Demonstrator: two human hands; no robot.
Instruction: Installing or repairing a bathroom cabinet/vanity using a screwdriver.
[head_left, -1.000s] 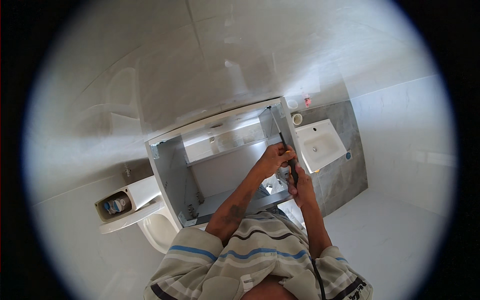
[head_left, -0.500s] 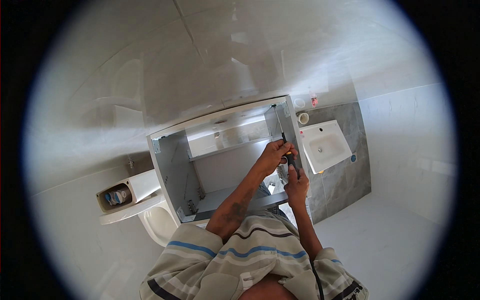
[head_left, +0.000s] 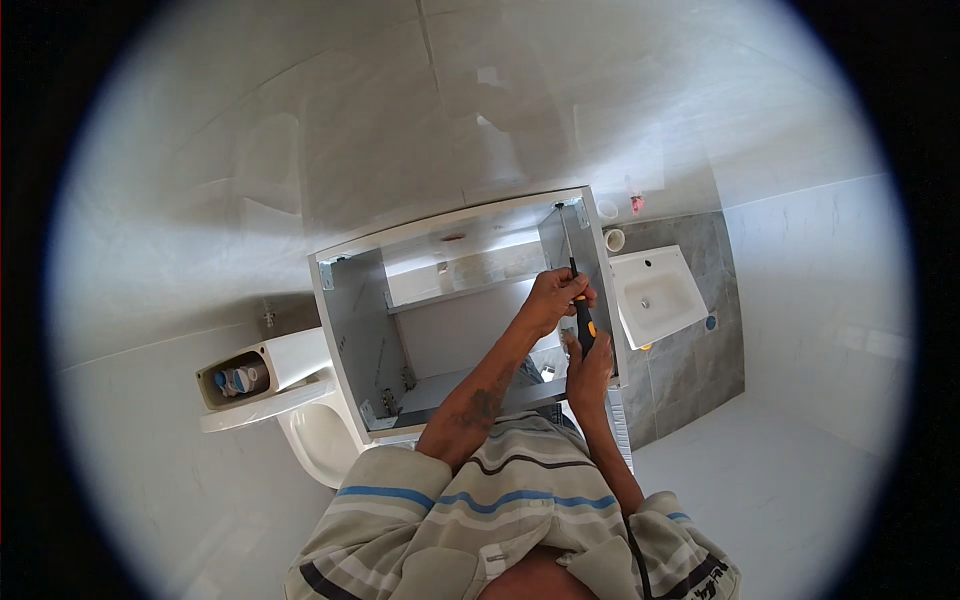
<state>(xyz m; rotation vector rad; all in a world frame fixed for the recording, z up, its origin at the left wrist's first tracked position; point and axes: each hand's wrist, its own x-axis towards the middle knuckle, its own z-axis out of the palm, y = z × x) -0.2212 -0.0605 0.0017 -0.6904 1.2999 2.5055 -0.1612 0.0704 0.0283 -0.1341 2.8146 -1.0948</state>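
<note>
My left hand [head_left: 555, 297] is closed around the upper part of a black and yellow screwdriver [head_left: 585, 315]. Its long metal shaft points up toward a small fitting [head_left: 560, 206] in the top right inner corner of an open grey cabinet [head_left: 350, 335]. My right hand [head_left: 590, 370] is curled on the handle's lower end, below my left. Both forearms reach over the cabinet's front rail [head_left: 525, 398]; the inside behind them is partly hidden.
A toilet [head_left: 325, 440] with an open cistern [head_left: 240, 385] stands left of the cabinet. A white basin [head_left: 660, 295] and short pipe [head_left: 614, 238] lie on grey floor tiles [head_left: 680, 380] to the right. A pink fitting [head_left: 637, 202] sits near the top right.
The cabinet and surroundings have shifted slightly up and right in view. Both hands stay on the screwdriver; my right hand's grip has changed, showing more of the handle and its yellow part.
</note>
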